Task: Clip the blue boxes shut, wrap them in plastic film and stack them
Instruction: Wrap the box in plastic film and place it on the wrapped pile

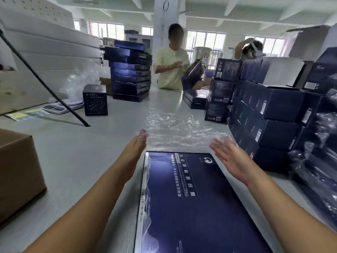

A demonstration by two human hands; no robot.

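Lying flat on the grey table [73, 143], close in between both forearms: a blue box [191, 207]. Just beyond its far edge, left hand [135, 145] and right hand [227, 155] spread open, fingers straight, fingertips touching the crumpled plastic film [173, 126]. Farther back, a stack of blue boxes [130, 73].

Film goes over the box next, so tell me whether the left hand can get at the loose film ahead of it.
Probably yes. The left hand has its fingertips right at the near left corner of the plastic film, beyond the blue box, with nothing between.
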